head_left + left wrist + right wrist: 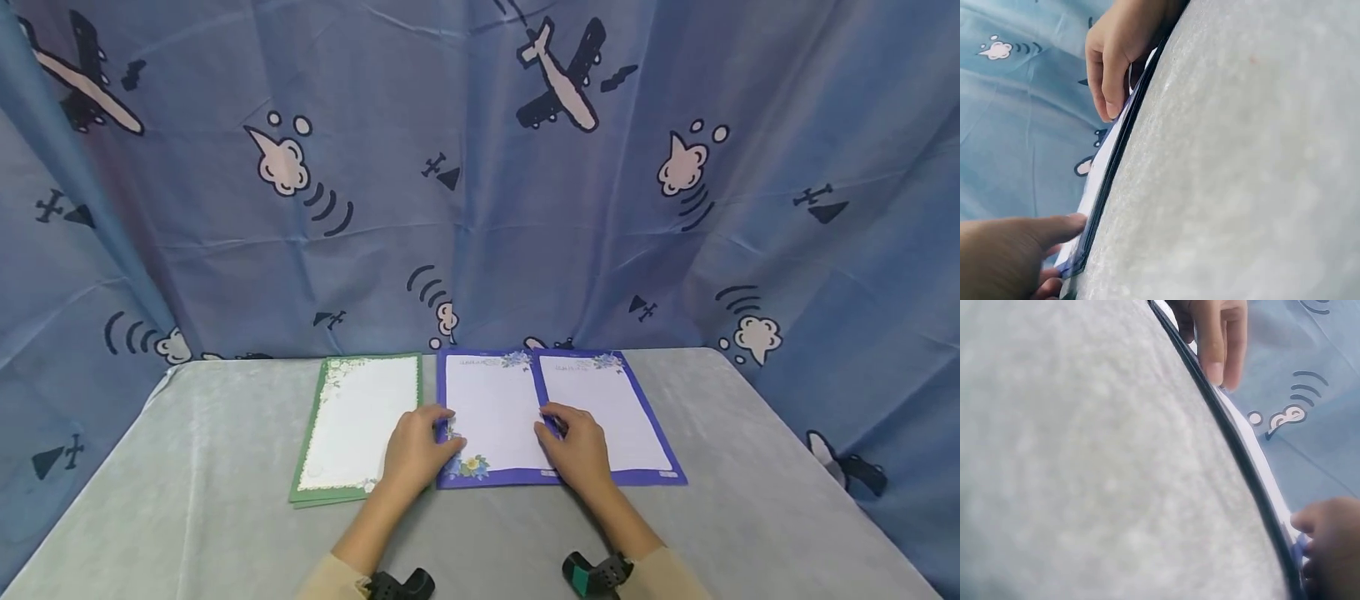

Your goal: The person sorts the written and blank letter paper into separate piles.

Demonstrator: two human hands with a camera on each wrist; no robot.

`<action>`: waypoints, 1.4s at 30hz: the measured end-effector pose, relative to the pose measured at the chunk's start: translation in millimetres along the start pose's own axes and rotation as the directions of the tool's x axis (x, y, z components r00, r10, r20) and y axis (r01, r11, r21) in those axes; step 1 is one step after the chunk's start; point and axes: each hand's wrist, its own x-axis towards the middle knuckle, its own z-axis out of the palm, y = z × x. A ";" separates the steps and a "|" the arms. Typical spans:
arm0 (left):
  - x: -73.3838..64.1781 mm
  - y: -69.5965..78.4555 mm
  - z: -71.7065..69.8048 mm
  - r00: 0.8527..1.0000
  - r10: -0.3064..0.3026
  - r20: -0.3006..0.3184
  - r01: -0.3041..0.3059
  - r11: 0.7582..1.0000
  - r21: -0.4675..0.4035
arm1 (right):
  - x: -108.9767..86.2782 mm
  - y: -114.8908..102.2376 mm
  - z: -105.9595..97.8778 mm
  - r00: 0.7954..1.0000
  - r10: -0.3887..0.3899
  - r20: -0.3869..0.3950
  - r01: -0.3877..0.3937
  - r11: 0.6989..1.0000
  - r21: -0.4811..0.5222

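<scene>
Two sheets of letter paper with purple borders and blue flowers lie side by side on the table. At the left edge of the left purple sheet [491,417], my left hand [415,446] pinches it, thumb over the white face. My right hand [581,446] holds the same sheet's right edge, where it meets the right purple sheet [615,408]. The left wrist view shows my left thumb above the edge, with the left hand [1010,253] low and the right hand [1125,50] at the far side. Fingertips under the paper are partly hidden.
Green-bordered letter paper [360,417], slightly fanned at its lower edge, lies left of the purple sheets, partly under my left forearm in this view. A pale grey cloth covers the table [225,467]. Behind it hangs a blue curtain [480,208] printed with airplanes and clouds.
</scene>
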 end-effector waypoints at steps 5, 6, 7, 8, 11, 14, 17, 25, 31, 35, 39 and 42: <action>-1.5 -5.7 3.5 0.999 0.001 -0.038 -0.002 1.000 -0.025 | -0.4 -2.7 0.2 1.000 0.001 -0.021 -0.001 1.000 0.014; -1.6 -6.8 3.7 0.999 0.000 -0.041 -0.001 1.000 -0.029 | -0.9 -2.8 0.2 1.000 0.004 -0.021 -0.003 1.000 0.018; -1.8 -7.7 3.6 0.999 -0.002 -0.042 0.001 0.999 -0.037 | -1.4 -3.1 0.2 1.000 0.002 -0.023 -0.002 1.000 0.022; -1.8 -8.7 3.5 0.999 -0.002 -0.043 0.000 0.999 -0.040 | -1.8 -3.4 0.3 1.000 -0.004 -0.026 0.004 1.000 0.027; -1.5 -11.0 3.5 0.999 0.003 -0.045 -0.005 0.999 -0.046 | -2.3 -3.9 0.8 0.999 -0.026 -0.044 0.028 0.999 0.040; -1.4 -12.0 3.5 0.999 0.007 -0.047 -0.009 0.999 -0.051 | -2.6 -3.7 1.3 0.996 -0.055 -0.070 0.059 0.996 0.060; -1.4 -12.6 4.0 0.999 0.005 -0.048 -0.007 0.998 -0.058 | -2.9 -3.2 1.3 0.993 -0.066 -0.095 0.074 0.993 0.088; -0.2 -10.9 4.0 0.999 -0.013 -0.052 0.009 0.997 -0.082 | -2.4 -1.0 1.4 0.986 -0.068 -0.155 0.083 0.992 0.092; 1.3 -9.5 5.1 0.998 -0.011 -0.054 0.007 0.996 -0.084 | -1.5 -0.9 0.6 0.979 -0.048 -0.199 0.067 0.994 0.090; 0.9 -8.4 4.8 0.998 -0.009 -0.068 0.003 0.996 -0.086 | -0.4 -1.5 -0.7 0.978 -0.008 -0.207 0.031 0.994 0.104; 1.0 -9.1 4.4 0.997 -0.026 -0.078 0.019 0.996 -0.092 | 1.9 -4.0 -2.7 0.979 0.102 -0.177 -0.071 0.983 0.170; 2.0 -9.1 2.7 0.996 -0.034 -0.078 0.026 0.994 -0.107 | 3.8 -7.5 -5.5 0.972 0.199 -0.128 -0.166 0.960 0.226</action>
